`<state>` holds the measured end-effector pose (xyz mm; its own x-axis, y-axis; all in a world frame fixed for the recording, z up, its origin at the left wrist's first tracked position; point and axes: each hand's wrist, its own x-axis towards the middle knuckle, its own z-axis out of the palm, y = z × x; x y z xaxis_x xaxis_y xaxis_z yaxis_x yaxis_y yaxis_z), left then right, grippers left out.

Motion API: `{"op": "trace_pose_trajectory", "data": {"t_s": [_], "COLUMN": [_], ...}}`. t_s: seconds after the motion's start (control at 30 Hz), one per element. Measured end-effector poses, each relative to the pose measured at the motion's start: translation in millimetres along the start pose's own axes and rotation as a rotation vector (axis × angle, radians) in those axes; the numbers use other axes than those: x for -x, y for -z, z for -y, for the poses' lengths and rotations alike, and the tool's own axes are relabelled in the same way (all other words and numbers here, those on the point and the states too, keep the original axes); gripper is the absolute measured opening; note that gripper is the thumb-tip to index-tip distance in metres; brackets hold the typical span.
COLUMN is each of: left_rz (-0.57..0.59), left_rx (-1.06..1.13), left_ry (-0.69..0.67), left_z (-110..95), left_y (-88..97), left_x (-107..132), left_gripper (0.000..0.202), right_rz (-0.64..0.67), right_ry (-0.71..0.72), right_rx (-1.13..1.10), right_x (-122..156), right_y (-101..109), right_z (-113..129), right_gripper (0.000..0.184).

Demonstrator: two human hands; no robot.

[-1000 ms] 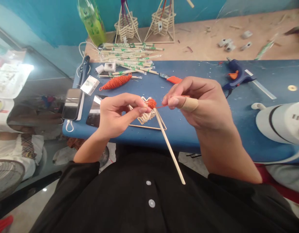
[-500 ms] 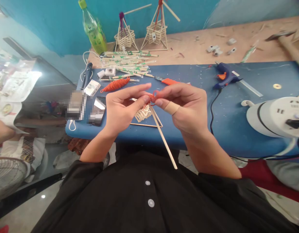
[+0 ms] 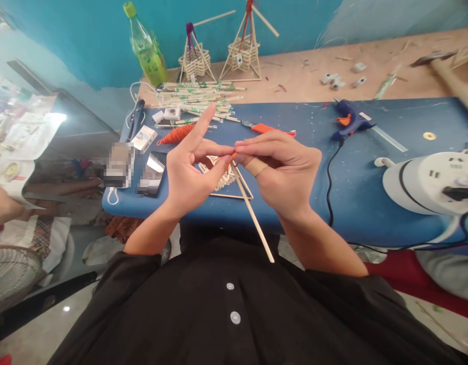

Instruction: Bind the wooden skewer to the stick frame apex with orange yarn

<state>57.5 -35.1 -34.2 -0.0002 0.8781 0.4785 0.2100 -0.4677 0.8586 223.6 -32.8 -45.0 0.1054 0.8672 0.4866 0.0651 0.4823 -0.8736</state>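
Note:
Both hands meet over the top of a small wooden stick frame [image 3: 234, 195] that stands on the blue table. My left hand [image 3: 191, 170] pinches an orange string [image 3: 232, 158] between thumb and a finger, its index finger raised. My right hand [image 3: 285, 165], with a tan bandage on a finger, pinches the same string close beside the left fingertips. A long thin stick [image 3: 256, 220] slants from the frame's tied top toward my shirt. Much of the frame and the knot is hidden behind the fingers.
Behind lie an orange string bundle [image 3: 175, 135], wrapped sticks [image 3: 203, 96] and an orange-handled cutter [image 3: 270, 130]. Two finished stick frames [image 3: 196, 63] and a green bottle [image 3: 148, 56] stand by the wall. A glue gun [image 3: 350, 120] and a white power-socket tower [image 3: 416, 182] are on the right.
The orange loop between my fingers has closed up into a short strand. My left index finger has lifted, and my right hand has shifted slightly left.

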Motion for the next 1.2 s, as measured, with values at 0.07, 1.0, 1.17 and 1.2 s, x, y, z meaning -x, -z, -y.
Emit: {"op": "trace_pose_trajectory", "data": {"t_s": [0.07, 1.0, 1.17, 1.2], "left_rz": [0.006, -0.17, -0.148, -0.123], "left_rx": [-0.006, -0.063, 0.006, 0.024], "left_ry": [-0.018, -0.251, -0.243, -0.224], "left_z": [-1.8, 16.0, 12.4, 12.4], "left_y": [0.1, -7.1, -3.0, 0.9], "left_x": [1.9, 19.8, 15.5, 14.6], "left_gripper": [0.068, 0.05, 0.035, 0.034], "right_rz": [-0.015, 0.448, 0.419, 0.395], "right_ry": [0.007, -0.632, -0.567, -0.534], "right_rx": [0.004, -0.349, -0.332, -0.322], "right_x": [1.1, -31.3, -30.6, -30.5], "right_y": [-0.5, 12.2, 14.1, 15.2], "right_z": [-0.3, 13.1, 7.2, 4.4], "right_gripper": [0.01, 0.03, 0.019, 0.018]}}
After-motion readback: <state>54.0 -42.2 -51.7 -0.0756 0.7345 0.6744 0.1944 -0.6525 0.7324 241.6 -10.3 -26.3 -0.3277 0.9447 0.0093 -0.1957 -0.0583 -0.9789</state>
